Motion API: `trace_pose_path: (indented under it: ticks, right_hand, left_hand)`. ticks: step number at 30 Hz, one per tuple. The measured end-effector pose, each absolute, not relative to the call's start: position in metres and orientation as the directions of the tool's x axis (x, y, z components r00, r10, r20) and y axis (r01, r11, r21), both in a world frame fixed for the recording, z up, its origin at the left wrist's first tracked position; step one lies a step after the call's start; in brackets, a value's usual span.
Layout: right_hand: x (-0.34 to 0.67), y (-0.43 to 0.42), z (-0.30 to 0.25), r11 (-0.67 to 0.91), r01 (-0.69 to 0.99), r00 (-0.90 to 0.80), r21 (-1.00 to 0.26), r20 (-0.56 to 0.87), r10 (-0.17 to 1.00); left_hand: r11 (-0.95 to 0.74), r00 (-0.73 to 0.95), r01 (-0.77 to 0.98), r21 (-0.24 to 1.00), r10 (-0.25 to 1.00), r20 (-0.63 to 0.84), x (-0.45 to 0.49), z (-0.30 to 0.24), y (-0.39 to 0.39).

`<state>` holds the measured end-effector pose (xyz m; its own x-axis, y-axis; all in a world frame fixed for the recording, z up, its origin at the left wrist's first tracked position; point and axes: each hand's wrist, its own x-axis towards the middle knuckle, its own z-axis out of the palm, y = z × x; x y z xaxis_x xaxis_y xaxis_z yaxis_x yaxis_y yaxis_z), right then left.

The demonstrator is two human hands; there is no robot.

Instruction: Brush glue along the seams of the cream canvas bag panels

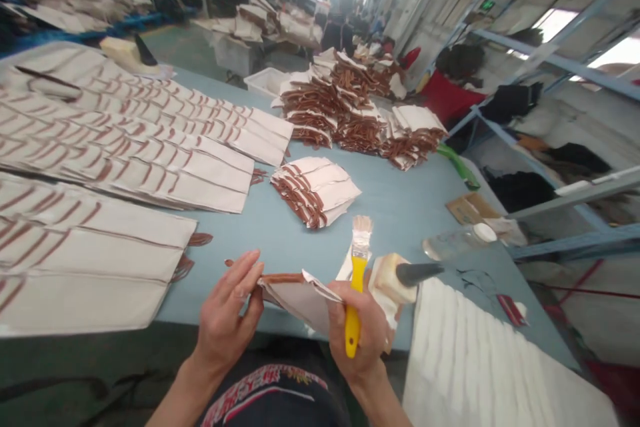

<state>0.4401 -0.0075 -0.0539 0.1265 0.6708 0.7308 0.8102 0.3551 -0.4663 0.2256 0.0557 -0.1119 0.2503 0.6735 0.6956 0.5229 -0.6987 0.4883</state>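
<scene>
Blue tabletop (240, 233) backs pale fabric (300, 300) (brown-edged) between 2 hands (225, 317) (371, 323).

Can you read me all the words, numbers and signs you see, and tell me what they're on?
None can be read for sure.
Dark cloth shirt with red lettering: too blurred.
Small glowing green sign, high on the right: too small.
Flat brush with a yellow handle: no writing shows.

Brush (357, 268): yellow handle, pale bristles. Front cloth (297, 299): off-white, brown edge. Desk (400, 193): blue-grey. Cloth rows (107, 243) at left: off-white, repeating brown stripes. Folded stack (465, 343) at right: plain white. Shirt (300, 408): dark, red lettering.
</scene>
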Motion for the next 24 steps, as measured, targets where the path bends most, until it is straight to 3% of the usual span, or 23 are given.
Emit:
trace_pose_path:
  ticks: [6, 11, 17, 20, 24]
  right_hand:
    - [0.402, -0.022, -0.045, 0.29, 0.868, 0.124, -0.402, 0.744, 0.657]
    - [0.379, -0.023, -0.055, 0.254, 0.9, 0.12, -0.353, 0.763, 0.635]
    - [0.36, -0.023, -0.07, 0.243, 0.891, 0.145, -0.383, 0.748, 0.648]
    - [0.353, -0.019, -0.072, 0.303, 0.87, 0.075, -0.39, 0.711, 0.699]
    - [0.345, -0.01, -0.076, 0.392, 0.816, -0.07, -0.424, 0.601, 0.796]
  left_hand:
    - [-0.703, 0.201, 0.534, 0.47, 0.646, 0.737, 0.211, -0.117, 0.062]
    - [-0.653, 0.136, 0.493, 0.575, 0.711, 0.69, 0.193, -0.126, 0.057]
    - [-0.64, 0.247, 0.397, 0.657, 0.764, 0.596, 0.165, -0.121, 0.05]
    - [-0.555, 0.404, 0.347, 0.756, 0.816, 0.413, 0.151, -0.102, 0.051]
    - [-0.269, 0.625, 0.366, 0.891, 0.78, -0.021, 0.139, -0.071, 0.064]
